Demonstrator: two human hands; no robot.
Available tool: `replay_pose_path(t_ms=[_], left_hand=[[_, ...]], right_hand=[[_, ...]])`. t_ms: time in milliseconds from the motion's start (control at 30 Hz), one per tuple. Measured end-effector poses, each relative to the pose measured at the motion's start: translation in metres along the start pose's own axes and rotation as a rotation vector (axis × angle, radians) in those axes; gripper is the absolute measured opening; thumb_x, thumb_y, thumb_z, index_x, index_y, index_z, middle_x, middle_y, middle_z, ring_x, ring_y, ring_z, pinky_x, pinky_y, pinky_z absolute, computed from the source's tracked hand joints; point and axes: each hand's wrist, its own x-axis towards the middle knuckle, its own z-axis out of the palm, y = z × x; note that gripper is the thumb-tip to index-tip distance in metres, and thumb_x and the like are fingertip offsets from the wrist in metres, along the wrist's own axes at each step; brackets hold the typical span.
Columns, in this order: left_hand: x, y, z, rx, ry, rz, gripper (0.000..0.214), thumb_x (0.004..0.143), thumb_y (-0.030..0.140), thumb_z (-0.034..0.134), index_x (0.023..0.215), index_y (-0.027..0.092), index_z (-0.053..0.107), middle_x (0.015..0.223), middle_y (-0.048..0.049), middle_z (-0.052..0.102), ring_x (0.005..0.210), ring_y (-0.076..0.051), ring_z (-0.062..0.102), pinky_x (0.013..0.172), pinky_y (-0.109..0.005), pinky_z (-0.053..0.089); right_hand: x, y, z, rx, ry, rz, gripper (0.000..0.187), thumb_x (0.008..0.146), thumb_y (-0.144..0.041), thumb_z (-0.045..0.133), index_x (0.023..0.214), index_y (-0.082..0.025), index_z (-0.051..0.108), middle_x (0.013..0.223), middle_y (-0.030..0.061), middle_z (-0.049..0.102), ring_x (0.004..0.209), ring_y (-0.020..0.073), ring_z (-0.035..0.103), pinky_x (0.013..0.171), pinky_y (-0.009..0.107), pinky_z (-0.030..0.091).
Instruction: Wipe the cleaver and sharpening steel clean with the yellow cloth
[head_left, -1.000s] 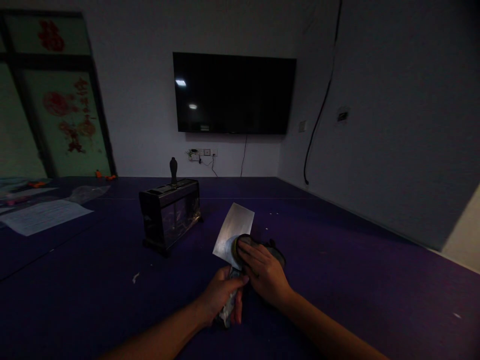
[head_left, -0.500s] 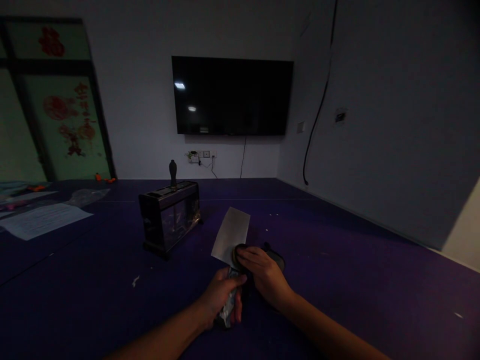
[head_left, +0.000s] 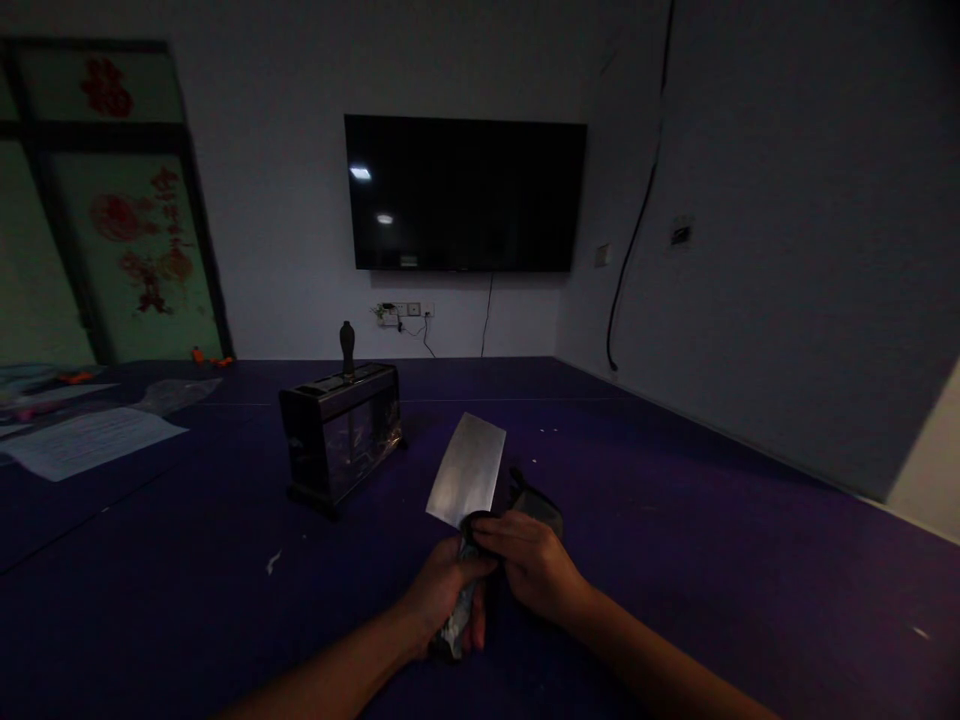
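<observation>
My left hand [head_left: 447, 588] is closed around the handle of a cleaver [head_left: 469, 468], whose broad metal blade points up and away from me. The handle looks covered in crinkled, shiny wrapping. My right hand [head_left: 534, 562] is closed on a dark cloth [head_left: 538, 508] and presses it at the base of the blade, beside my left thumb. Part of the cloth sticks out behind the right knuckles. Beyond my hands, to the left, stands a dark knife block [head_left: 341, 430] with clear sides and one black handle [head_left: 347, 346] rising from its top.
Printed paper [head_left: 94, 440] and a clear plastic bag [head_left: 178, 394] lie at the left on the purple surface [head_left: 660, 580]. Small orange pieces [head_left: 198, 355] sit near the door. A television [head_left: 465, 192] hangs on the far wall, and a black cable [head_left: 634, 245] runs down the right wall.
My right hand and the cloth have slid slightly down the blade toward the handle. The cloth's loose part has shifted. The blade has tilted a little and looks brighter.
</observation>
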Motion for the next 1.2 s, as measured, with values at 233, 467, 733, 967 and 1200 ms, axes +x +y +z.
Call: replay_pose_path(t_ms=[233, 467, 733, 967, 1200], left_hand=[[-0.002, 0.002, 0.002, 0.012, -0.015, 0.02, 0.031, 0.068, 0.04, 0.053, 0.061, 0.01, 0.053, 0.032, -0.0006, 0.047, 0.023, -0.013, 0.042, 0.026, -0.02, 0.027], [-0.003, 0.003, 0.002, 0.026, -0.009, 0.014, 0.034, 0.07, 0.039, 0.051, 0.05, 0.012, 0.048, 0.031, -0.0023, 0.046, 0.023, -0.012, 0.041, 0.025, -0.019, 0.025], [-0.004, 0.005, 0.004, 0.018, 0.011, -0.005, 0.026, 0.069, 0.032, 0.049, 0.052, 0.013, 0.048, 0.03, -0.0005, 0.045, 0.023, -0.012, 0.043, 0.025, -0.018, 0.025], [-0.001, 0.0, 0.0, -0.006, -0.032, 0.009, 0.011, 0.065, 0.024, 0.048, 0.064, 0.013, 0.049, 0.034, 0.0015, 0.048, 0.024, -0.013, 0.044, 0.026, -0.019, 0.028], [-0.003, -0.001, -0.001, 0.042, -0.039, -0.007, 0.022, 0.063, 0.024, 0.051, 0.081, 0.015, 0.043, 0.035, 0.0047, 0.048, 0.027, -0.013, 0.045, 0.028, -0.017, 0.028]], right_hand=[[0.0, -0.003, -0.003, 0.025, -0.002, 0.017, 0.047, 0.063, -0.005, 0.041, 0.105, -0.014, 0.059, 0.104, 0.0112, 0.064, 0.092, 0.022, 0.06, 0.075, 0.037, 0.051], [-0.001, -0.004, -0.004, 0.023, 0.002, 0.023, 0.048, 0.063, -0.007, 0.042, 0.107, -0.016, 0.059, 0.104, 0.0105, 0.064, 0.093, 0.0222, 0.06, 0.076, 0.038, 0.051], [0.001, -0.007, -0.006, 0.022, -0.038, 0.049, 0.045, 0.067, -0.005, 0.039, 0.107, -0.015, 0.059, 0.107, 0.0107, 0.063, 0.095, 0.0211, 0.059, 0.078, 0.037, 0.05], [0.001, -0.007, -0.009, -0.019, -0.066, 0.049, 0.047, 0.068, -0.005, 0.038, 0.109, -0.017, 0.058, 0.107, 0.0091, 0.063, 0.092, 0.0199, 0.059, 0.076, 0.035, 0.05], [-0.001, 0.0, -0.012, -0.061, -0.045, 0.029, 0.047, 0.068, -0.005, 0.038, 0.109, -0.016, 0.057, 0.108, 0.0086, 0.062, 0.092, 0.0199, 0.059, 0.076, 0.036, 0.051]])
